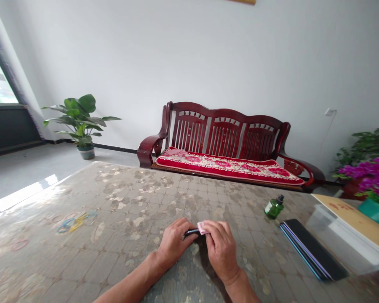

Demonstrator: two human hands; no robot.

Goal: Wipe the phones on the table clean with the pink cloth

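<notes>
My left hand (174,243) is closed on a thin dark phone (192,232), held nearly edge-on above the table. At the phone's right end, my right hand (221,251) pinches a small folded pink cloth (202,228) against its edge. Most of the phone is hidden by the fingers and the cloth. Both hands are close together over the middle of the near part of the table.
A patterned cover lies over the table (113,248). Colourful rubber bands (70,223) are scattered at left. On the right are a green spray bottle (274,208), a stack of dark phones (314,248) and a clear plastic box (337,235). Beyond stands a wooden bench (225,126).
</notes>
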